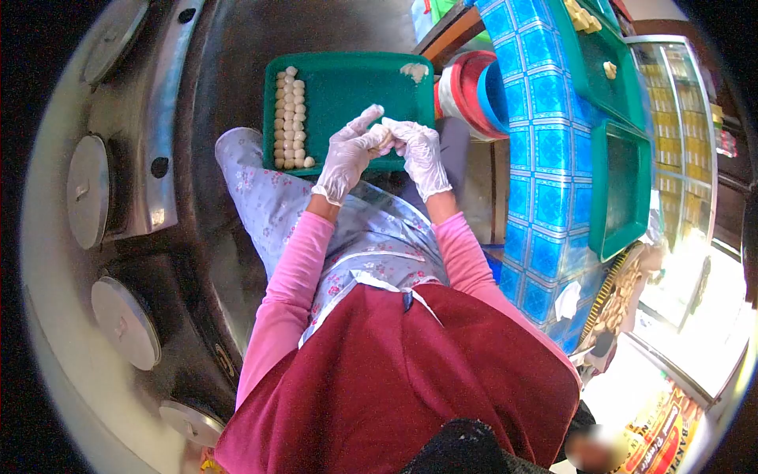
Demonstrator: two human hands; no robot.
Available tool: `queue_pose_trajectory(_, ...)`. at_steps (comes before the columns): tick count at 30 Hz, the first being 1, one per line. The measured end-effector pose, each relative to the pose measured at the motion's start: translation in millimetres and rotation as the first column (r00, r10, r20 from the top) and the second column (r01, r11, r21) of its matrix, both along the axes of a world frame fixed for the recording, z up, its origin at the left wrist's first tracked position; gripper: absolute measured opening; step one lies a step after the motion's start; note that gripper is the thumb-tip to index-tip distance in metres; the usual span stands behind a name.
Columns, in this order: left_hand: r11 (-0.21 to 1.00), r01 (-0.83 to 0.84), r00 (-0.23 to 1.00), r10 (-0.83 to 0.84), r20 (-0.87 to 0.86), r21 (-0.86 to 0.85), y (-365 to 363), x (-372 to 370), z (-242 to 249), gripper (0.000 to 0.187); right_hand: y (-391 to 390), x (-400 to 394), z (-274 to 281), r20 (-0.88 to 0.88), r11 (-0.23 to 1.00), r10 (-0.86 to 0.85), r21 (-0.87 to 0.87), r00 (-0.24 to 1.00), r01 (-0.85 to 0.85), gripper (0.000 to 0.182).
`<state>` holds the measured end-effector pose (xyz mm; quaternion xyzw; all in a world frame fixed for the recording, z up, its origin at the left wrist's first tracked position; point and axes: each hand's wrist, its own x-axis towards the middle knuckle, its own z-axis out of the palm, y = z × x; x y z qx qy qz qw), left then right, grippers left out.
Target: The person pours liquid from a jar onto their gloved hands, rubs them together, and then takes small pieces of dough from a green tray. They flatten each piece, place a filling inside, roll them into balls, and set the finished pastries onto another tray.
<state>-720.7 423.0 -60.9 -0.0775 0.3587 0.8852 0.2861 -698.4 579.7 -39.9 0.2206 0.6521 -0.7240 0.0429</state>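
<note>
A green tray (339, 110) lies in front of me by my lap. Small pale dough balls (289, 118) stand in close rows along its left side. A smear of white flour or dough (414, 72) sits in its far right corner. My left hand (347, 158) and my right hand (420, 156), both in thin whitish gloves, meet over the near edge of the tray. Their fingertips are closed on a small beige piece of dough (386, 141), mostly hidden by the fingers. One left finger points up and away from it.
On the right, a table with a blue checked cloth (549, 189) bears another green tray (621, 189). Red and blue basins (474, 87) stand beside my tray. Round metal lids (89, 189) line the left side. A glass cabinet (679, 126) is at the far right.
</note>
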Motion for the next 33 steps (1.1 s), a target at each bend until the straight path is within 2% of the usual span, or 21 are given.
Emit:
queue_pose_trajectory(1, 0.997, 0.01, 0.998, -0.015, -0.06, -0.082, -2.0, 0.1, 1.5, 0.06, 0.0, -2.7, -1.3, -0.013, 0.999, 0.025, 0.023, 1.0, -0.024, 0.027)
queue_pose_trajectory(2, 0.985, 0.021, 0.997, -0.034, -0.075, -0.171, -3.8, -2.1, 1.3, 0.07, 0.5, -3.3, -2.8, -0.104, 0.984, 0.097, 0.159, 0.99, -0.079, 0.027)
queue_pose_trajectory(5, 0.96, 0.037, 0.994, -0.065, -0.091, -0.279, -4.1, -1.9, 2.2, 0.073, -2.0, -5.2, -7.5, -0.04, 1.0, 0.021, 0.018, 0.999, -0.021, 0.026)
queue_pose_trajectory(9, 0.968, -0.018, 0.999, 0.01, -0.032, -0.249, -2.9, -2.1, 8.9, 0.07, -4.3, 1.9, -10.7, -0.12, 0.998, -0.053, 0.036, 0.991, 0.058, 0.027)
queue_pose_trajectory(10, 0.965, -0.025, 1.0, 0.025, -0.005, -0.26, -1.4, -2.6, 11.7, 0.068, -4.2, 3.5, -11.7, -0.342, 0.921, 0.106, 0.387, 0.934, 0.037, 0.027)
queue_pose_trajectory(11, 0.962, -0.03, 0.999, 0.037, 0.024, -0.27, -0.8, -1.5, 14.4, 0.067, -3.4, 6.4, -10.4, -0.471, 0.725, 0.324, 0.681, 0.82, 0.105, 0.027)
queue_pose_trajectory(12, 0.974, -0.04, 0.998, 0.047, 0.028, -0.224, -2.0, -0.4, 7.9, 0.066, -2.2, 8.6, -8.5, -0.485, 0.446, 0.56, 0.86, 0.672, 0.249, 0.029)
queue_pose_trajectory(14, 0.99, -0.063, 0.997, 0.068, 0.033, -0.125, -4.7, -1.3, -8.6, 0.064, -1.7, 16.4, 5.1, -0.392, 0.402, 0.603, 0.902, 0.695, 0.16, 0.033)
queue_pose_trajectory(16, 0.992, -0.032, 0.999, 0.037, 0.039, -0.123, -5.9, -3.2, -6.8, 0.062, -5.8, 25.1, 27.9, -0.285, 0.333, 0.62, 0.939, 0.731, 0.083, 0.032)
queue_pose_trajectory(17, 0.992, -0.018, 0.999, 0.023, 0.04, -0.123, -7.6, -4.9, -6.9, 0.061, -3.9, 27.0, 35.5, -0.356, 0.443, 0.603, 0.894, 0.714, 0.072, 0.031)
queue_pose_trajectory(18, 1.0, 0.01, 1.0, -0.01, -0.007, 0.001, -11.3, -5.6, -6.7, 0.059, 0.4, 28.1, 42.0, -0.427, 0.547, 0.579, 0.835, 0.695, 0.058, 0.031)
queue_pose_trajectory(19, 0.998, 0.068, 0.998, -0.068, -0.001, -0.013, -13.2, -7.4, -6.5, 0.062, 2.0, 29.4, 46.0, -0.494, 0.643, 0.547, 0.765, 0.676, 0.039, 0.03)
queue_pose_trajectory(20, 0.992, 0.126, 0.992, -0.126, 0.006, -0.027, -15.8, -10.5, 7.8, 0.064, -3.1, 32.2, 47.3, -0.549, 0.862, 0.327, 0.507, 0.769, -0.005, 0.025)
queue_pose_trajectory(21, 0.981, 0.188, 0.982, -0.187, 0.019, -0.039, -17.5, -9.8, 16.4, 0.067, -0.6, 26.8, 55.2, -0.55, 0.792, 0.373, 0.609, 0.748, 0.053, 0.025)
queue_pose_trajectory(23, 0.969, 0.244, 0.969, -0.243, -0.034, 0.03, -20.0, -13.3, 17.6, 0.072, 12.5, 8.5, 47.9, -0.511, 0.807, 0.47, 0.578, 0.719, -0.117, 0.025)
queue_pose_trajectory(24, 0.963, 0.265, 0.963, -0.262, -0.057, 0.056, -20.3, -14.1, 21.6, 0.072, 16.9, 3.1, 33.6, -0.421, 0.92, 0.387, 0.116, 0.82, -0.374, 0.027)
queue_pose_trajectory(25, 0.956, 0.282, 0.958, -0.275, -0.081, 0.082, -20.8, -14.8, 24.3, 0.073, 20.2, 3.5, 20.0, -0.358, 0.89, 0.412, -0.038, 0.838, -0.454, 0.029)
queue_pose_trajectory(27, 0.949, 0.303, 0.951, -0.295, -0.093, 0.087, -22.8, -17.3, 24.2, 0.072, 22.2, 3.1, 23.6, -0.18, 0.873, 0.456, -0.102, 0.871, -0.478, 0.028)
queue_pose_trajectory(30, 0.949, 0.314, 0.949, -0.312, -0.05, 0.027, -28.8, -17.2, 24.5, 0.069, 21.2, 2.6, 19.2, -0.359, 0.864, 0.503, 0.18, 0.786, -0.471, 0.025)
queue_pose_trajectory(33, 0.955, 0.296, 0.955, -0.296, 0.002, 0.023, -27.4, -17.7, 19.7, 0.06, 18.9, 5.4, 20.4, -0.35, 0.899, 0.433, 0.236, 0.83, -0.37, 0.024)
